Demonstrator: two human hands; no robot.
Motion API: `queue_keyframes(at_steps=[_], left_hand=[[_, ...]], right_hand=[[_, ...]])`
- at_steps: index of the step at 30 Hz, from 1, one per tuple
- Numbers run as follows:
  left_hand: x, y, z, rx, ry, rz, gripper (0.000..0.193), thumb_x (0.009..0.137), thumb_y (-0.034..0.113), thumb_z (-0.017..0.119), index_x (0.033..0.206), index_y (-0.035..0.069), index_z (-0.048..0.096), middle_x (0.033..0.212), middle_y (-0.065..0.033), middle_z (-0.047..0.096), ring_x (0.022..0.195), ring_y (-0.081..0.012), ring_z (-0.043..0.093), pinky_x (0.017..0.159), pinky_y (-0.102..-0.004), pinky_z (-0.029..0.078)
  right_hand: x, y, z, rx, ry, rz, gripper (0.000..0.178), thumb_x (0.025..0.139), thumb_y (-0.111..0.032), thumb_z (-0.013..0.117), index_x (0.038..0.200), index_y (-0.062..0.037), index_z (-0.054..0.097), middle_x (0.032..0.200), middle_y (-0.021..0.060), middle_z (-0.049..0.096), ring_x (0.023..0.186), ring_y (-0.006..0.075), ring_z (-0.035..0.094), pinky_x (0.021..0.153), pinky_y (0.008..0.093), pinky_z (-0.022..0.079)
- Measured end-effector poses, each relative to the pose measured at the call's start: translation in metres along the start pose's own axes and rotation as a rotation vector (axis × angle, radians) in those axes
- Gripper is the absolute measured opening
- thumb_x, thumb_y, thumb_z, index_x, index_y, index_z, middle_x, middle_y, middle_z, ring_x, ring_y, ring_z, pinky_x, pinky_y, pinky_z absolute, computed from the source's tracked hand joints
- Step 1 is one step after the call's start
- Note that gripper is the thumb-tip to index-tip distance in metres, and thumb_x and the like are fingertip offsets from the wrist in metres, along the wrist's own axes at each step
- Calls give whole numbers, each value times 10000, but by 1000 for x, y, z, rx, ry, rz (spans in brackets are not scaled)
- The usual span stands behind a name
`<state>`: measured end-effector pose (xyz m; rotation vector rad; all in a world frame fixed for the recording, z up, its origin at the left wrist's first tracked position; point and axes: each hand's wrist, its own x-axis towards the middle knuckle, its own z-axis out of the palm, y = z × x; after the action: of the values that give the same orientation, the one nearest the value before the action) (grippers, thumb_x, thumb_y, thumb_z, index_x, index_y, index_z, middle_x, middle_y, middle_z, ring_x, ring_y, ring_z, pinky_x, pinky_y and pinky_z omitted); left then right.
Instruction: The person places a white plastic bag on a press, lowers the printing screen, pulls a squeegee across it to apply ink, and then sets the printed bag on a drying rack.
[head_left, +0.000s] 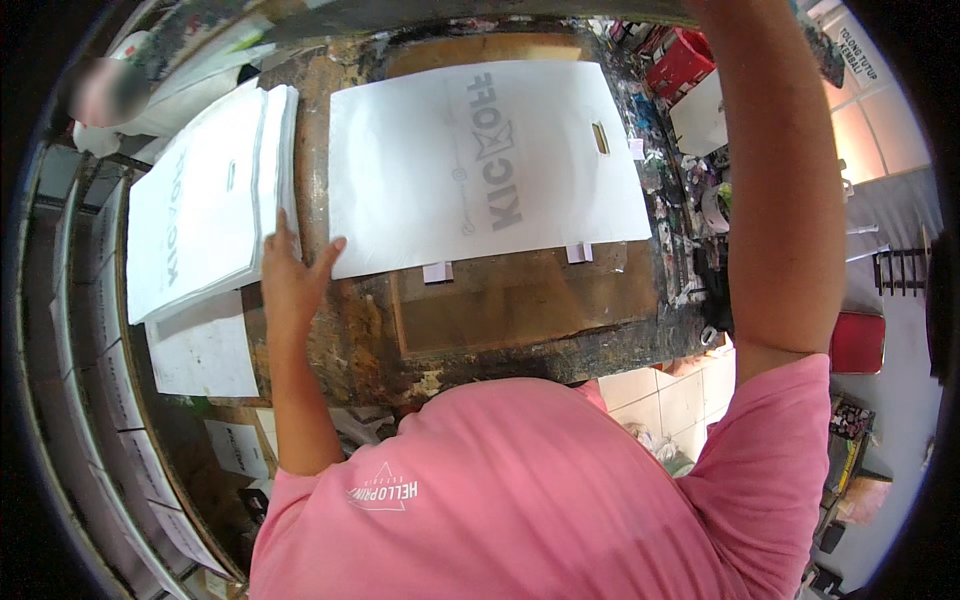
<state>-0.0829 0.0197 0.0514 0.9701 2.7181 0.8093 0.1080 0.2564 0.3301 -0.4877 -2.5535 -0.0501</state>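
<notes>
A flat white bag (400,150) with a cut-out handle slot and grey printing lies across the stained worktable (350,350). To its left rests a thick stack of similar white bags (205,215), the top one printed in grey too. My left hand (295,265) is between the two, thumb and finger spread apart. Its fingertips are at the stack's right edge and its thumb is by the single bag's near left corner; whether either touches cannot be made out. My right arm reaches up past the top edge, so its hand is out of sight.
Small pale tabs (438,272) stick out under the bag's near edge. A long beam-like edge (450,20) crosses the top. A red container (682,62) and paint-smeared clutter line the right side. Shelving (75,330) runs along the left, and a person (190,105) is at the far left.
</notes>
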Motion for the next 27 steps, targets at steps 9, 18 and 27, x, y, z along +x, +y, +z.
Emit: queue_keyframes(at_steps=[9, 18, 27], left_hand=[[-110, 86, -69, -2050, -225, -213, 1159, 859, 852, 454, 1474, -117, 294, 1371, -294, 535, 1320, -397, 510, 1186, -532, 350], [-139, -21, 61, -1654, -379, -724, 1254, 833, 927, 321, 1423, -179, 298, 1373, -332, 492, 1277, -409, 544, 1139, -495, 413], [-162, -53, 85, -1673, -359, -602, 1050, 919, 836, 254, 1277, -127, 469, 1261, -280, 595, 1243, -400, 586, 1134, -556, 421]], right_hand=[[-122, -11, 89, -10, -128, -160, 338, 886, -368, 689, 1047, -71, 689, 984, 166, 661, 918, 353, 632, 783, 473, 482], [-247, -33, 208, 315, -446, 8, 420, 799, -309, 779, 1125, -67, 672, 946, 95, 626, 912, 302, 614, 770, 424, 534], [-123, 56, 327, 170, -259, -91, 402, 788, -302, 792, 1099, -99, 635, 975, 82, 601, 931, 301, 615, 735, 440, 551]])
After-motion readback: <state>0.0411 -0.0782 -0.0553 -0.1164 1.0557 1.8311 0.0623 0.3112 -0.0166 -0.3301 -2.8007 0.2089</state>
